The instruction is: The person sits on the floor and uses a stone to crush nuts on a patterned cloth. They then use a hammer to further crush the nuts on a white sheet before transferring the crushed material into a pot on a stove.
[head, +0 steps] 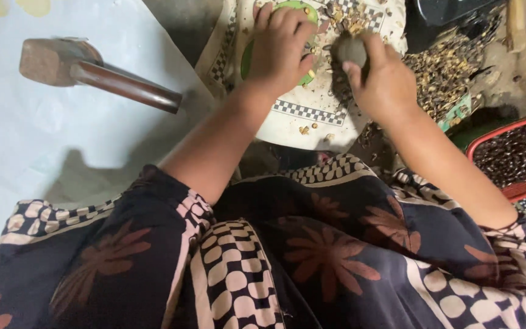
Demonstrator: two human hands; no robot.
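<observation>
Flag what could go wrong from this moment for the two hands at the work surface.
The right hand grips a grey stone close beside the left hand, whose fingers rest on the green plate; a strike could catch them. Shell fragments already litter the cloth, and more may scatter.

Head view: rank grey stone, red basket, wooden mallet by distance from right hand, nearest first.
1. Grey stone: in the right hand grip, top centre.
2. Red basket: to the hand's right, at the frame's right edge.
3. Wooden mallet: far left, lying on the pale sheet, beyond the left hand.
</observation>
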